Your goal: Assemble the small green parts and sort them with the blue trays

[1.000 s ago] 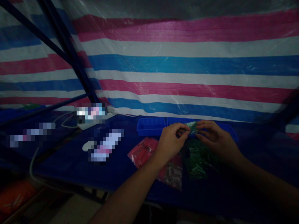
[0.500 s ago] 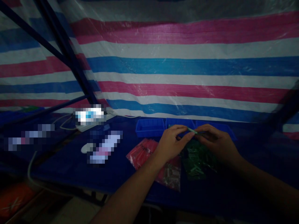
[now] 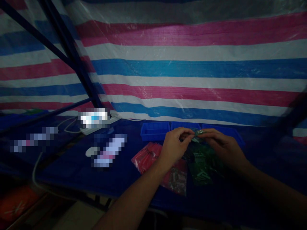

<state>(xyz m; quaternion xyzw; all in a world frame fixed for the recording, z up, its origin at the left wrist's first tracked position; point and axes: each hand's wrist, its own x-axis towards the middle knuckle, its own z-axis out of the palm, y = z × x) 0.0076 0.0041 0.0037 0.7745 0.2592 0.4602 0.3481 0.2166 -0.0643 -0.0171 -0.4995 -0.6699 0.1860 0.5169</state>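
Blue table (image 3: pixel 76 169) below, I see the small packet (image 3: pixel 197 134) up before the blue bins (image 3: pixel 155 137), its ends pinched by the left hand (image 3: pixel 176 142) and the right hand (image 3: pixel 222 143). I judge this one part-handled, not yet set down, with red packets (image 3: pixel 147 158) and green packets (image 3: pixel 199 164) lying lower; it looks shiny and greenish, its contents too dim to read.

The small, shiny, see-through plastic packet with a greenish tint (image 3: pixel 197 132) is pinched at its left and right sides, held up off the dark blue desk (image 3: pixel 72 172). Its surface looks crinkled and catches a little light; from here it shows towards the desk's far edge, its contents too dim to make out.
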